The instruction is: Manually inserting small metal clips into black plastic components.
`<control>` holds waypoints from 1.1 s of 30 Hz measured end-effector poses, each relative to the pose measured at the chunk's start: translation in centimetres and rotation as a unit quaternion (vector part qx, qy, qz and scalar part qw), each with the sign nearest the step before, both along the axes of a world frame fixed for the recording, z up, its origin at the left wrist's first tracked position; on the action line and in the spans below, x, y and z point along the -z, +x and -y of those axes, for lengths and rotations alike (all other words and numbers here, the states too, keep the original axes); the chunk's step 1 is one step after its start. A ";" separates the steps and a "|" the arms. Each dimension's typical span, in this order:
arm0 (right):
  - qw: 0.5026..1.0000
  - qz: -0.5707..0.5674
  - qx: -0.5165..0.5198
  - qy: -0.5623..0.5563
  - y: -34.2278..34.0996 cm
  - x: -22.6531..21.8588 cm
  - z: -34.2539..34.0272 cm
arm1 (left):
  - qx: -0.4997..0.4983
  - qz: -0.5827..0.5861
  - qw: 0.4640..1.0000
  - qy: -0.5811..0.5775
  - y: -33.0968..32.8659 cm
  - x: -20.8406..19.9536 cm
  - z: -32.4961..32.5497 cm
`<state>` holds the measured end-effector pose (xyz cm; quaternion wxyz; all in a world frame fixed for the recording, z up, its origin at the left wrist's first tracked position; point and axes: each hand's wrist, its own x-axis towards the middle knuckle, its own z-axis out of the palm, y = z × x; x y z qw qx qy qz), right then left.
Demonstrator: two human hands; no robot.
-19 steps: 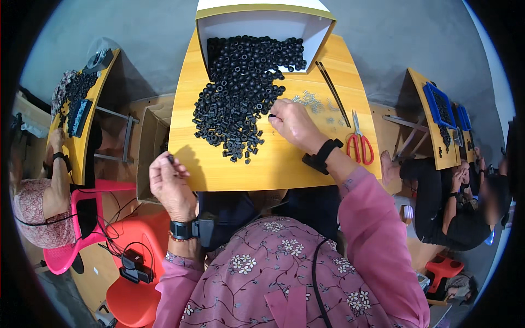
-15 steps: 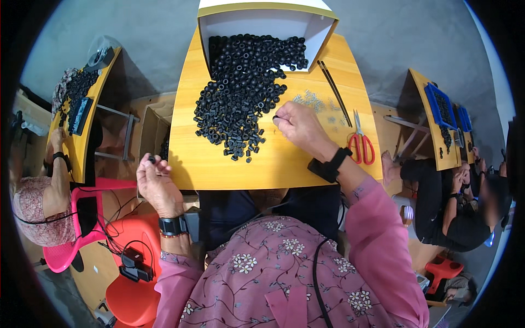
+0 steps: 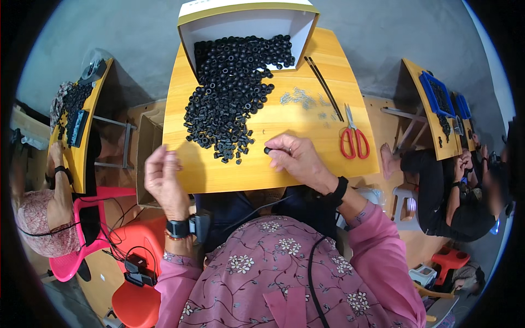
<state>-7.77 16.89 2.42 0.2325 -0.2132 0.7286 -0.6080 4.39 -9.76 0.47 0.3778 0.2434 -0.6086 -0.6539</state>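
Over the table's front edge, my right hand (image 3: pixel 298 158) pinches a small round black cap-like piece (image 3: pixel 267 150) between thumb and fingertips. At the table's left front corner, my left hand (image 3: pixel 165 183) is raised with its fingers curled in; whether anything is in them is hidden. A spread of small black pieces (image 3: pixel 216 117), some ring-shaped, lies on the yellow table (image 3: pixel 262 175) ahead of both hands. The pile runs back into a white-lined box (image 3: pixel 240 27) tipped on its side. Small silvery bits (image 3: pixel 298 97) lie to its right.
Red-handled scissors (image 3: pixel 354 143) and two thin dark rods (image 3: pixel 324 87) lie at the table's right. A cardboard box (image 3: pixel 150 128) stands below its left edge. An orange chair (image 3: pixel 136 300) is at lower left. Other people sit at tables on both sides.
My right hand has drawn back toward the front edge with the black piece. My left hand has turned and shifted slightly right; the black piece at its fingertips no longer shows.
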 end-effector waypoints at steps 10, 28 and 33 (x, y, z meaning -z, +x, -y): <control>0.985 0.145 -0.010 -0.091 1.7 -0.5 -1.1 | 0.373 0.021 0.927 -0.023 -2.5 0.5 -10.2; 0.889 -0.396 0.033 0.228 -10.1 1.7 -0.5 | 0.373 0.057 0.926 -0.002 -3.5 2.0 -11.9; 0.909 -0.374 0.051 0.178 -9.4 1.7 -2.2 | 0.375 0.058 0.925 -0.036 -3.7 2.2 -11.8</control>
